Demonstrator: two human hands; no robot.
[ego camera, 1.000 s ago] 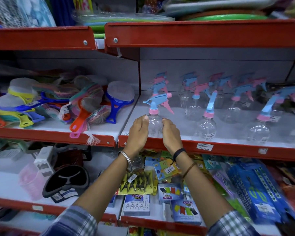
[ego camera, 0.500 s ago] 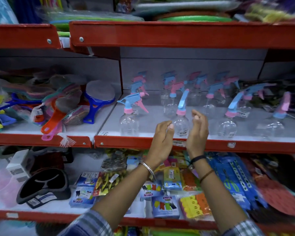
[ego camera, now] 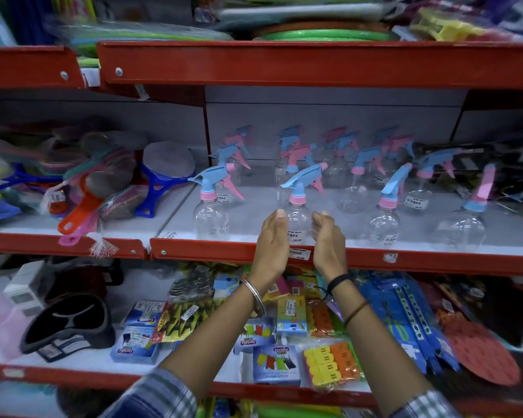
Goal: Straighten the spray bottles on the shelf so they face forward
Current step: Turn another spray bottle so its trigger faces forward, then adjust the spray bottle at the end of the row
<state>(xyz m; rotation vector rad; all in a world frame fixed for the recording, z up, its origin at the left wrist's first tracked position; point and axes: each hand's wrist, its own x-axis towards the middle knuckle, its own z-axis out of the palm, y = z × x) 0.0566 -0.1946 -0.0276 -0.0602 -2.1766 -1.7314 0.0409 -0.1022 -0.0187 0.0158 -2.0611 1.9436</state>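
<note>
Clear spray bottles with blue and pink trigger heads stand in rows on the grey middle shelf [ego camera: 435, 260]. My left hand [ego camera: 271, 245] and my right hand [ego camera: 329, 245] cup the second front-row spray bottle [ego camera: 298, 220] from either side, pressing on its clear body. Its nozzle points left, like that of the leftmost front bottle [ego camera: 211, 224]. The third front bottle [ego camera: 382, 227] and the fourth [ego camera: 462, 230] have their heads turned edge-on. More bottles [ego camera: 363, 173] stand behind, facing various ways.
Round scrubbers with coloured handles [ego camera: 82, 188] are piled on the neighbouring shelf at the left. A red upper shelf [ego camera: 314, 67] overhangs the bottles. Packets of clips and pegs [ego camera: 284, 342] fill the shelf below, and dark hardware [ego camera: 453, 158] sits at the far right.
Both hands left the leftmost bottle and moved right to the second front bottle. They closed in on it, and its head has turned from edge-on to pointing left.
</note>
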